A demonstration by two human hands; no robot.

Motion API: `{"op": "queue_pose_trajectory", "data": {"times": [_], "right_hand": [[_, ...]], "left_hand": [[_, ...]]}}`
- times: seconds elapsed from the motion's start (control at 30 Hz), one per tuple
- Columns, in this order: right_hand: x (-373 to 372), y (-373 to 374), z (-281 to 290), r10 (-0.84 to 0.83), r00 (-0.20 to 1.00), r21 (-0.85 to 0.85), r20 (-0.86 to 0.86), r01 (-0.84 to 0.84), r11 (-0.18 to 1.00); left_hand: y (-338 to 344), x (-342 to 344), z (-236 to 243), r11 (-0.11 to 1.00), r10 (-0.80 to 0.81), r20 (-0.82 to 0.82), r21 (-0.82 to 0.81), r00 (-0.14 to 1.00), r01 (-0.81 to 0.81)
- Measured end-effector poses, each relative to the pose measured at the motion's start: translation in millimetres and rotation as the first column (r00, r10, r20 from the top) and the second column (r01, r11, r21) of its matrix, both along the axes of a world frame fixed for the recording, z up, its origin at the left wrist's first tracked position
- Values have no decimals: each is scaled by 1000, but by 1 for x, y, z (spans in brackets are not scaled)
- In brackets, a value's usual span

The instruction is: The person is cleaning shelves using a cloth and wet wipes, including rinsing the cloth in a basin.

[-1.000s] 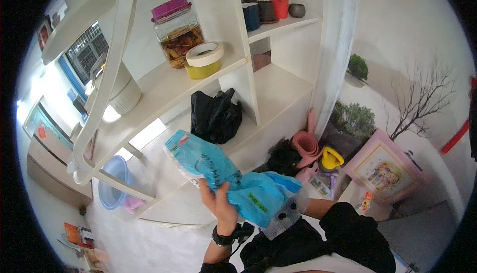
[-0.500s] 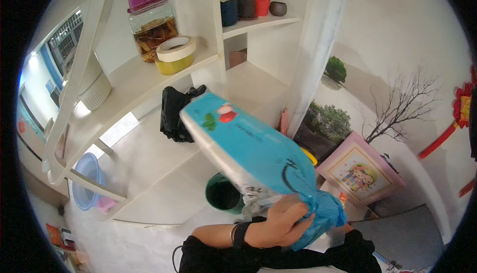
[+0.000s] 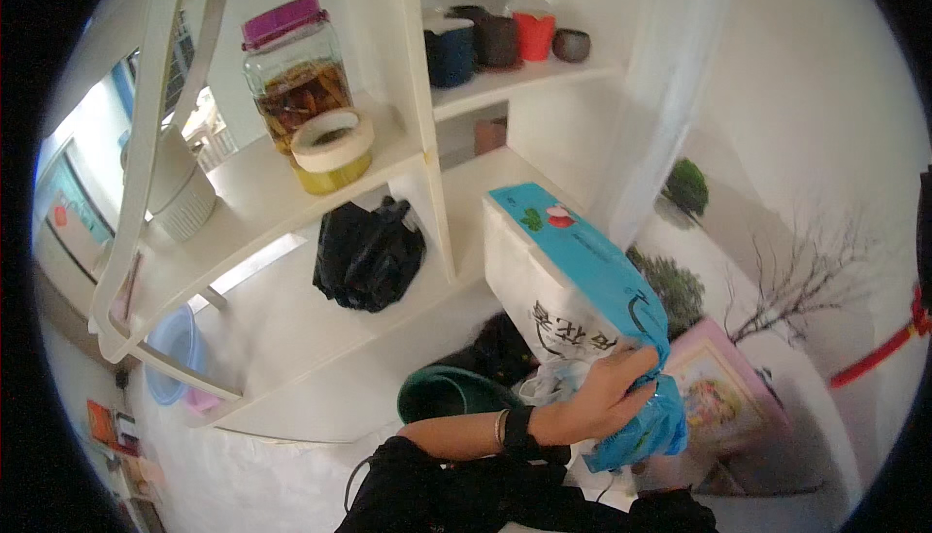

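Note:
My left hand (image 3: 602,397), with a dark band on its wrist, is closed round the bunched end of a blue and white plastic-wrapped tissue pack (image 3: 549,290). The pack is tilted, its far end up at the front of a white shelf compartment (image 3: 471,183). Just below it is something pale and crumpled (image 3: 553,378), partly hidden by my wrist. My right hand does not show; only a black sleeve (image 3: 670,514) is visible at the lower edge. A black plastic bag (image 3: 369,256) rests on the shelf left of the pack.
Below the shelf a dark green bin (image 3: 442,397) leans. Tape rolls (image 3: 332,149) and a purple-lidded jar (image 3: 301,86) stand upper left, dark and red pots (image 3: 534,33) above. A pink-framed picture (image 3: 718,397) is at right, a blue basin (image 3: 175,353) at left.
The far end of the tissue pack has swung right, away from the black bag, showing more of its white side. My left hand has moved slightly right with it. The view has shifted.

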State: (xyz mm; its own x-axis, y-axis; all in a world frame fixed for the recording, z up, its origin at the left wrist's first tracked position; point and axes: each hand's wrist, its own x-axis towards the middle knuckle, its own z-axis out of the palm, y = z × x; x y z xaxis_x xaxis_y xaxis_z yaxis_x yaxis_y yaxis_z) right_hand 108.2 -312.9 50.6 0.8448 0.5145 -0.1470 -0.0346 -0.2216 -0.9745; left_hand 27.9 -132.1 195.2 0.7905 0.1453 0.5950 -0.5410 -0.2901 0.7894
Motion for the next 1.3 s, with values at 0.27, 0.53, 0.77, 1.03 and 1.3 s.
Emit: {"op": "queue_pose_trajectory", "data": {"times": [0.27, 0.53, 0.77, 1.03, 1.3], "right_hand": [[77, 80, -12, 112, 993, 26, -45, -111, 993], [168, 201, -11, 265, 960, 39, 88, -269, 962], [217, 250, -35, 411, 873, -254, 264, -348, 902], [177, 197, -73, 692, 538, -732, 482, -187, 655], [166, 189, -50, 656, 689, -633, 308, -367, 682]], "left_hand": [[84, 83, -31, 976, 167, -129, 162, 977, -146], [166, 164, -53, 857, 410, -243, 432, 879, -281], [193, 220, -95, 797, 599, -376, 368, 707, -479], [191, 254, -118, 937, 343, -686, 199, 641, -289], [180, 190, -115, 916, 383, -576, 337, 722, -217]]}}
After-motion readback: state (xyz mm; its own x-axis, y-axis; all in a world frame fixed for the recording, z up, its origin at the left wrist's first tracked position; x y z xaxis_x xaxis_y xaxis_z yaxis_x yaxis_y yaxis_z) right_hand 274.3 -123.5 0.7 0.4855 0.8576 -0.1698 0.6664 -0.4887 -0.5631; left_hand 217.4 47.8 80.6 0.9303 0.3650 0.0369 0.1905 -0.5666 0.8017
